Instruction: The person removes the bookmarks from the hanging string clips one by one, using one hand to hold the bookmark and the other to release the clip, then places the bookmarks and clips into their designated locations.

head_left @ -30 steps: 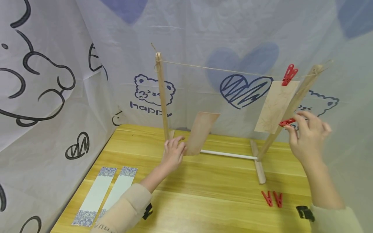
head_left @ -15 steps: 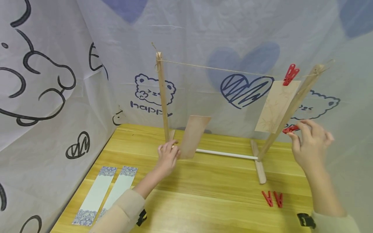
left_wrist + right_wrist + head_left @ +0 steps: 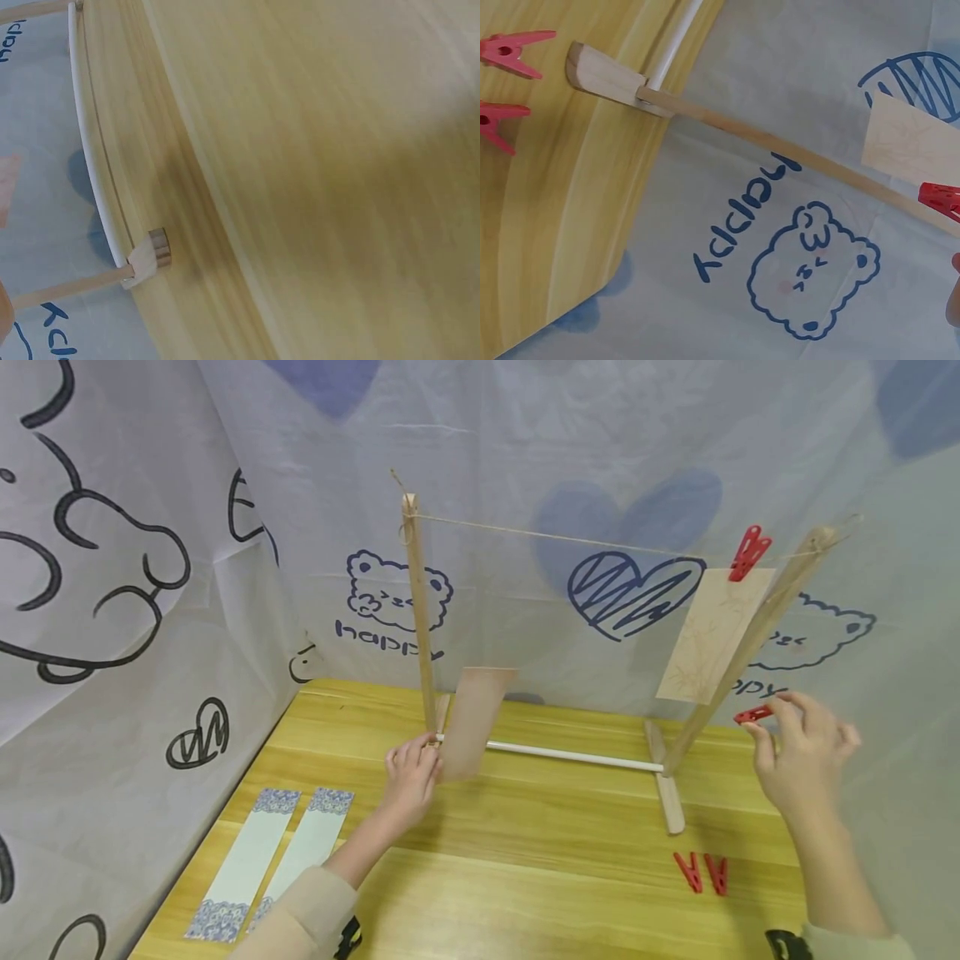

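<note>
Tan card (image 3: 474,722), pinched by the left hand (image 3: 411,779), at eight o'clock of the wooden rack (image 3: 421,627), right hand (image 3: 801,764) pinching a red clothespin (image 3: 752,714) at three o'clock in the head view, backdrop lettering (image 3: 386,639) reading "happy" at nine o'clock.

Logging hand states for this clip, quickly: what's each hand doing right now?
Left hand: holding a tan card near its lower end.
Right hand: pinching a red clothespin between thumb and fingers.
</note>
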The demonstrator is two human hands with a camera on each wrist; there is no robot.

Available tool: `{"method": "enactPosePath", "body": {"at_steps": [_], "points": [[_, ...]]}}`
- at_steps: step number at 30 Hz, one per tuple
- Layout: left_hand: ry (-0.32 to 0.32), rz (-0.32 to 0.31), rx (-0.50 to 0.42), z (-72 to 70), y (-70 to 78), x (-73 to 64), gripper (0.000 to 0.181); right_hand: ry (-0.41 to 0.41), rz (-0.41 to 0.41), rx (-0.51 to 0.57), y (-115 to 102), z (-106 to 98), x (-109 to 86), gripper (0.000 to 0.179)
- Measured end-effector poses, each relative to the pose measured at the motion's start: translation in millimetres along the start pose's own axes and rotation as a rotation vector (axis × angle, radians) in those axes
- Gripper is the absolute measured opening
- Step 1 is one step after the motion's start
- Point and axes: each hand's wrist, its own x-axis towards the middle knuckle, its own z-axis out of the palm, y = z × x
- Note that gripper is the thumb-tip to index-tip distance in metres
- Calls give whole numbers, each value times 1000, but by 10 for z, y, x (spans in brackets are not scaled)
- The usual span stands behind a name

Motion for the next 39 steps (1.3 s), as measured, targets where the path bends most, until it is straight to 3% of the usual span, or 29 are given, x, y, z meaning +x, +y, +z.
{"method": "enactPosePath", "body": {"at_steps": [4, 8, 11, 16, 25, 30, 39], "points": [[5, -19, 0, -10, -27, -50, 9, -50, 24, -34, 36, 8, -59, 33], [2, -34, 2, -23, -47, -103, 8, -50, 17, -37, 88, 22, -134, 32], [0, -39, 5, -27, -65, -139, 7, -46, 14, -42, 126, 34, -195, 44], [11, -53, -2, -25, -89, -210, 7, -122, 87, -86, 139, 42, -272, 31], [47, -53, -6, -22, -140, -328, 10, -195, 142, -112, 185, 66, -418, 30], [43, -76, -10, -42, -181, -411, 9, -206, 154, -107, 231, 87, -502, 30], [91, -83, -1, -82, -264, -552, 12, -206, 162, -100, 315, 140, -639, 29]]}}
